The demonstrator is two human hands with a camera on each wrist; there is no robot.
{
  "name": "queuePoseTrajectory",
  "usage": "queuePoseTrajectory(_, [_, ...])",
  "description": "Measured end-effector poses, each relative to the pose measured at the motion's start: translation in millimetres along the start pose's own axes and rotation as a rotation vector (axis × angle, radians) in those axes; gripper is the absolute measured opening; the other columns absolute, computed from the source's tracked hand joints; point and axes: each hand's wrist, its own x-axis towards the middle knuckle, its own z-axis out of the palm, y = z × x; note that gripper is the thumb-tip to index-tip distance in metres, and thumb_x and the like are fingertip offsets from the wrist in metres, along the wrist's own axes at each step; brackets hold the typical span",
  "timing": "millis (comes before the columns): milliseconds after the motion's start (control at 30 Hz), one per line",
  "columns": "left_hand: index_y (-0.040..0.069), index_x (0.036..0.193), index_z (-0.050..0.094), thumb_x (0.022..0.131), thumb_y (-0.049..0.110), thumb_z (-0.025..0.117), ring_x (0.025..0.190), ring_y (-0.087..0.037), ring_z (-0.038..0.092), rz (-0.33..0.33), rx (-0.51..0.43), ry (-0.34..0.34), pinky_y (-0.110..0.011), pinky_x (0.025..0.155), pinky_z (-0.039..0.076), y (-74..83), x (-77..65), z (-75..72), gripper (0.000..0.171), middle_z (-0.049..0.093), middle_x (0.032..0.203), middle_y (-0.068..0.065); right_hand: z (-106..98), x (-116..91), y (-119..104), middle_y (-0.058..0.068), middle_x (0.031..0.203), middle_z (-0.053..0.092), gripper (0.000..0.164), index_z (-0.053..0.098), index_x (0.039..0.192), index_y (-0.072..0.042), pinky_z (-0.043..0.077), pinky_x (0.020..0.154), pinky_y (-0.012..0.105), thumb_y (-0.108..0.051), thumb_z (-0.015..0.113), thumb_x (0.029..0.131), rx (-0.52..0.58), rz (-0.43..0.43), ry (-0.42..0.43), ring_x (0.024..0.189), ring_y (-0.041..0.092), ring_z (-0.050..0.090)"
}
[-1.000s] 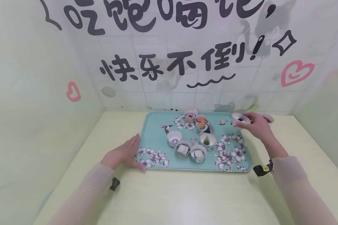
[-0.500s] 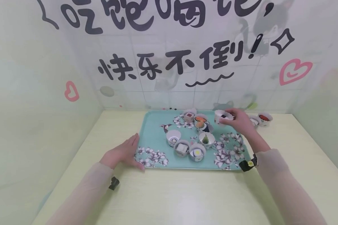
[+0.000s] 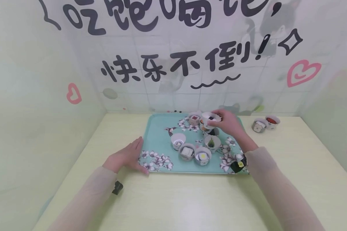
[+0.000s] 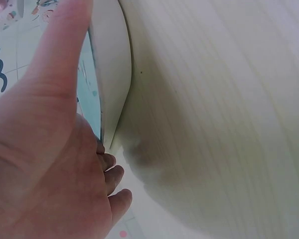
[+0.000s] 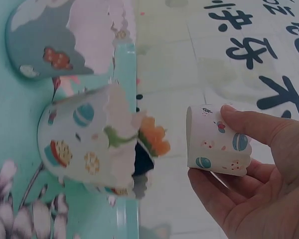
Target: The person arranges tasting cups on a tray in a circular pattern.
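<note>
My right hand (image 3: pixel 226 124) pinches a white paper baking cup (image 5: pixel 217 142) with small printed pictures, between thumb and fingers. It holds the cup up over the back of the turquoise floral tray (image 3: pixel 159 126), where it partly covers another cup in the head view. In the right wrist view, that cup (image 5: pixel 72 144) shows an orange piece at its rim. My left hand (image 3: pixel 127 157) lies with straight fingers along the tray's left edge. On the tray stand several similar cups, including one with a green piece (image 3: pixel 211 143), one with a white block (image 3: pixel 187 152) and one with a yellow-dotted piece (image 3: pixel 202 156).
Two more cups stand on the pale wooden table right of the tray, one with a pale piece (image 3: pixel 259 125), one with a red piece (image 3: pixel 272 122). A wall (image 3: pixel 173 99) with black lettering rises behind the table, with walls at both sides.
My right hand has carried the paper baking cup leftward from beyond the tray's right edge to over its back middle, uncovering the two cups on the right. My left hand has stayed put.
</note>
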Motion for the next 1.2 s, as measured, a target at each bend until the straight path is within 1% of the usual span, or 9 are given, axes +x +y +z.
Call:
queuePoseTrajectory(200, [-0.012, 0.155, 0.000, 0.062, 0.072, 0.080, 0.153, -0.048, 0.006, 0.009, 0.005, -0.001, -0.057, 0.126, 0.018, 0.7, -0.9, -2.0, 0.148, -0.001, 0.164, -0.031, 14, 10, -18, 0.018, 0.140, 0.056, 0.058, 0.053, 0.140, -0.006, 0.052, 0.094, 0.048, -0.034, 0.071, 0.093, -0.004, 0.006, -0.047, 0.114, 0.033, 0.056])
queuePoseTrajectory(333, [-0.012, 0.155, 0.001, 0.063, 0.071, 0.080, 0.153, -0.048, 0.006, 0.013, 0.005, -0.002, -0.057, 0.126, 0.018, 3.0, -1.9, -2.4, 0.147, 0.000, 0.164, -0.032, 25, 17, -27, 0.016, 0.143, 0.054, 0.059, 0.053, 0.141, -0.008, 0.051, 0.101, 0.051, -0.035, 0.072, 0.092, 0.000, 0.017, -0.076, 0.123, 0.034, 0.054])
queuePoseTrajectory(467, [-0.013, 0.154, 0.002, 0.063, 0.069, 0.082, 0.152, -0.048, 0.007, 0.015, -0.005, -0.004, -0.057, 0.126, 0.018, 5.5, -3.4, -4.0, 0.147, 0.000, 0.164, -0.032, 36, 25, -34, 0.016, 0.144, 0.055, 0.059, 0.054, 0.140, -0.008, 0.048, 0.108, 0.052, -0.034, 0.073, 0.090, 0.004, 0.003, -0.090, 0.131, 0.035, 0.051])
queuePoseTrajectory(600, [-0.012, 0.155, 0.001, 0.063, 0.069, 0.082, 0.153, -0.048, 0.006, 0.006, -0.006, -0.011, -0.057, 0.126, 0.018, 6.5, -4.8, -5.2, 0.147, 0.000, 0.164, -0.032, 47, 32, -41, 0.016, 0.145, 0.054, 0.059, 0.054, 0.140, -0.007, 0.045, 0.113, 0.051, -0.032, 0.074, 0.090, 0.012, -0.004, -0.101, 0.135, 0.035, 0.049])
queuePoseTrajectory(767, [-0.011, 0.155, 0.000, 0.062, 0.070, 0.082, 0.153, -0.047, 0.006, -0.006, -0.009, -0.012, -0.056, 0.126, 0.018, 7.3, -5.5, -5.9, 0.148, 0.000, 0.165, -0.031, 61, 40, -49, 0.013, 0.145, 0.054, 0.058, 0.054, 0.139, -0.010, 0.045, 0.113, 0.051, -0.033, 0.074, 0.090, -0.004, 0.012, -0.113, 0.135, 0.032, 0.050])
queuePoseTrajectory(867, [-0.010, 0.155, 0.001, 0.062, 0.070, 0.082, 0.153, -0.047, 0.007, -0.010, -0.015, -0.013, -0.057, 0.126, 0.019, 7.6, -5.5, -6.7, 0.148, 0.000, 0.165, -0.030, 69, 44, -52, 0.012, 0.143, 0.056, 0.057, 0.055, 0.138, -0.011, 0.046, 0.110, 0.051, -0.034, 0.074, 0.090, -0.044, 0.013, -0.125, 0.130, 0.031, 0.053])
queuePoseTrajectory(967, [-0.010, 0.156, 0.000, 0.061, 0.070, 0.082, 0.153, -0.046, 0.006, -0.013, -0.017, -0.014, -0.056, 0.126, 0.018, 7.2, -5.6, -6.9, 0.148, 0.000, 0.165, -0.030, 78, 47, -54, 0.011, 0.140, 0.058, 0.055, 0.056, 0.137, -0.011, 0.048, 0.106, 0.050, -0.032, 0.075, 0.090, -0.060, 0.016, -0.141, 0.124, 0.029, 0.055])
queuePoseTrajectory(1067, [-0.010, 0.155, 0.000, 0.061, 0.070, 0.082, 0.153, -0.047, 0.006, -0.012, -0.012, -0.014, -0.056, 0.126, 0.018, 6.2, -4.9, -6.3, 0.148, -0.001, 0.165, -0.030, 86, 51, -54, 0.012, 0.138, 0.058, 0.053, 0.055, 0.137, -0.008, 0.049, 0.106, 0.048, -0.028, 0.074, 0.091, -0.045, 0.013, -0.168, 0.122, 0.028, 0.056])
queuePoseTrajectory(1200, [-0.011, 0.155, -0.001, 0.062, 0.072, 0.080, 0.153, -0.047, 0.005, -0.008, -0.001, -0.016, -0.056, 0.127, 0.017, 4.7, -3.5, -5.0, 0.149, -0.002, 0.164, -0.031, 94, 53, -54, 0.013, 0.140, 0.057, 0.053, 0.053, 0.137, -0.006, 0.050, 0.107, 0.047, -0.024, 0.073, 0.091, -0.027, 0.024, -0.212, 0.126, 0.030, 0.056])
